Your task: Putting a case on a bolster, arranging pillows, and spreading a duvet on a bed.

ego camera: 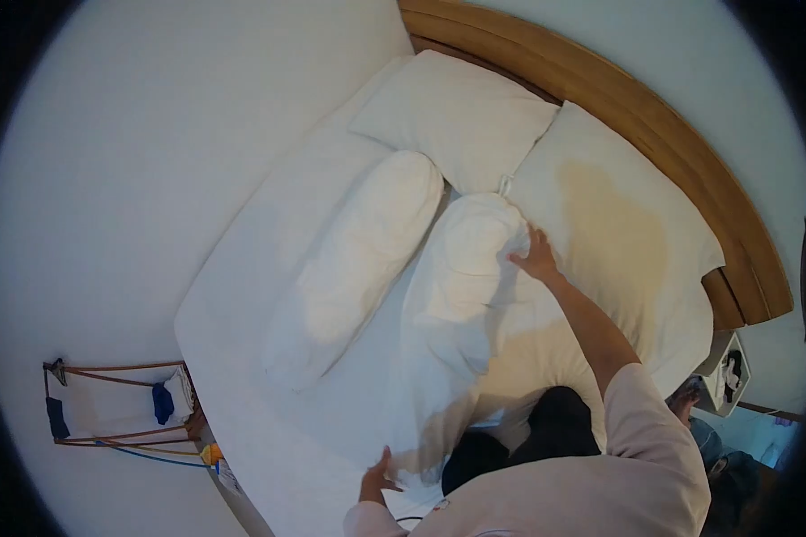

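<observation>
My right hand [537, 256] lies with spread fingers against the upper right end of a white bolster [453, 288] stretched out in front of me. At the bolster's lower end, my left hand [379, 475] is low over the white sheet, thumb and fingers apart; whether it touches the fabric I cannot tell. A second white bolster [376, 248] lies to the left, roughly parallel to the first. Beyond them are a white pillow [460, 111] at the top and another white pillow [618, 215] on the right, partly lit yellowish. My knees are on the bed [242, 309].
A curved wooden headboard [618, 87] borders the far right side. White wall [141, 168] runs along the left. A wooden rack [124, 440] with hanging cloths stands at lower left. At right are a white bin [722, 376] and a partly visible person [725, 470].
</observation>
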The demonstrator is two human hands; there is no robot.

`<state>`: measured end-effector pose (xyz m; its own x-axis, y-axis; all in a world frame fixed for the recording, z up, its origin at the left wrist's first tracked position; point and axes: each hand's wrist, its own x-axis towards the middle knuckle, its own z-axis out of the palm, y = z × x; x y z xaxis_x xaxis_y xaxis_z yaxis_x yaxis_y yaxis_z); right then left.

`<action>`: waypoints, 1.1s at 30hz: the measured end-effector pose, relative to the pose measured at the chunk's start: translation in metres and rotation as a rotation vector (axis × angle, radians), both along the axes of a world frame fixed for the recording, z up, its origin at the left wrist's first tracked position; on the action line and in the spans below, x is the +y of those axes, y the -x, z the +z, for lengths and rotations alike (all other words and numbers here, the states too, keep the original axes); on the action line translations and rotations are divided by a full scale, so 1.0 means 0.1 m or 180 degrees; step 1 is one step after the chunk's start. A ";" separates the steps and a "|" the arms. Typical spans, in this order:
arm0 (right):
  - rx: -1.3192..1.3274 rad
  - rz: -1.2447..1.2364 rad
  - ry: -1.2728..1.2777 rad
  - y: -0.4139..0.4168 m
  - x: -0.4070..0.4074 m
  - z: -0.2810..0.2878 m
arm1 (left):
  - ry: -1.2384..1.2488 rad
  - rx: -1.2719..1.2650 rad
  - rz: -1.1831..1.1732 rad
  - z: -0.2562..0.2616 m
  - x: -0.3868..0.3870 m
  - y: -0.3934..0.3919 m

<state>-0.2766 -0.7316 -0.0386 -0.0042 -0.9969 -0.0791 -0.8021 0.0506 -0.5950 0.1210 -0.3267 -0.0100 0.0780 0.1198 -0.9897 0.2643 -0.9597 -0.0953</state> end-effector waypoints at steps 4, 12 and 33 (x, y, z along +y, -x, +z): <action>-0.0443 -0.0597 -0.0344 -0.77 -0.12 0.43 | 0.0458 0.0514 0.1127 -0.55 0.63 -0.24; -0.2693 -0.0706 -0.0162 -0.70 -0.36 0.57 | 0.2969 -0.2301 0.2198 0.42 0.21 -1.05; 0.0357 0.1633 -0.1068 -0.38 1.20 0.07 | 0.2845 -0.3473 0.2064 -0.52 -1.15 -2.60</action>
